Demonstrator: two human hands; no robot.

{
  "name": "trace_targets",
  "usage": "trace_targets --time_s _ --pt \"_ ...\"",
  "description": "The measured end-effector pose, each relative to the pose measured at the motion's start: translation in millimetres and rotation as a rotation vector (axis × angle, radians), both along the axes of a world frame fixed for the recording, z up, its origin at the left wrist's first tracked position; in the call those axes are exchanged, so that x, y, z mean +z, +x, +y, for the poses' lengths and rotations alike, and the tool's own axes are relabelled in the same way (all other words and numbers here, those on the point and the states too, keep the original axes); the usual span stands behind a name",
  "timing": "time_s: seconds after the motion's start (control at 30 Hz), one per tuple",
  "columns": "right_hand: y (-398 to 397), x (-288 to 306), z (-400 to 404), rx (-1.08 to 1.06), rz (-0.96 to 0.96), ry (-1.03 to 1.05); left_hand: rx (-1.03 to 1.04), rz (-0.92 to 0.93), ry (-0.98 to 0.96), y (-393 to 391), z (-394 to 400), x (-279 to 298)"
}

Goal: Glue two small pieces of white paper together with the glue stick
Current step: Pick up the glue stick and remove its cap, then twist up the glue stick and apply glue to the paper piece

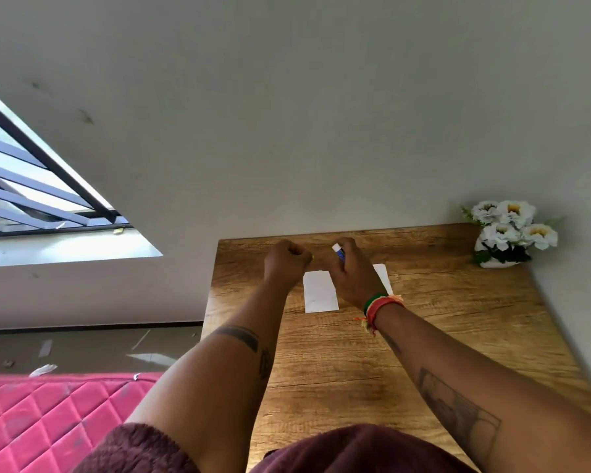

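Observation:
Two small pieces of white paper lie on the wooden table [355, 363]. One white piece [319, 291] lies in full view between my hands. My right wrist partly hides the second piece [384, 276]. My right hand [354, 278] hovers over the far end of the papers, closed around a glue stick [338, 250] with a blue body and a white end pointing up and away. Just to its left, my left hand [285, 262] is curled into a fist. A small yellow bit that looks like the cap [311, 257] shows at its fingertips.
A white pot of white flowers [512, 230] stands in the table's far right corner against the wall. The table's left edge drops to the floor, where a pink quilted mattress [48, 421] lies. A barred window [31, 186] is at the left.

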State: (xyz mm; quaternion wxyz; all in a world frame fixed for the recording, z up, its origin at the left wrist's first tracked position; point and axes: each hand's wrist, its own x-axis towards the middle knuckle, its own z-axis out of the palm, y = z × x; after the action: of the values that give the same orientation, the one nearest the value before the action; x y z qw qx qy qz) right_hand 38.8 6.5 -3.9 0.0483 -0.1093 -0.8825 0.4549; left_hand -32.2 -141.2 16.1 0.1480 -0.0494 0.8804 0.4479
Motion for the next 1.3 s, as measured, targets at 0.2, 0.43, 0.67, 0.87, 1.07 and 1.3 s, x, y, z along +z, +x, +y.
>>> trace_targets --time_s 0.2,0.43,0.67,0.87,1.07,1.3 --pt "-8.5 -6.9 -22.9 0.029 -0.038 -0.041 0.0 0.068 -0.305 9.6 -48.3 -46.7" --pt "-19.0 -7.0 -47.1 0.041 -0.051 -0.193 -0.012 0.02 -0.34 8.7 -55.7 -69.3" --pt "-27.2 -1.9 -41.4 -0.046 -0.06 -0.284 0.008 -0.01 -0.372 10.4 -52.3 -61.0" --pt "-22.4 14.0 -24.1 -0.092 -0.02 -0.405 0.054 0.079 0.117 5.3 -13.4 -3.1" --pt "-9.1 37.2 -10.4 -0.206 0.055 -0.43 0.007 -0.055 0.514 23.1 24.8 31.3" --pt "6.4 55.2 7.3 -0.248 0.043 -0.467 0.049 0.063 0.459 30.6 39.2 55.1"
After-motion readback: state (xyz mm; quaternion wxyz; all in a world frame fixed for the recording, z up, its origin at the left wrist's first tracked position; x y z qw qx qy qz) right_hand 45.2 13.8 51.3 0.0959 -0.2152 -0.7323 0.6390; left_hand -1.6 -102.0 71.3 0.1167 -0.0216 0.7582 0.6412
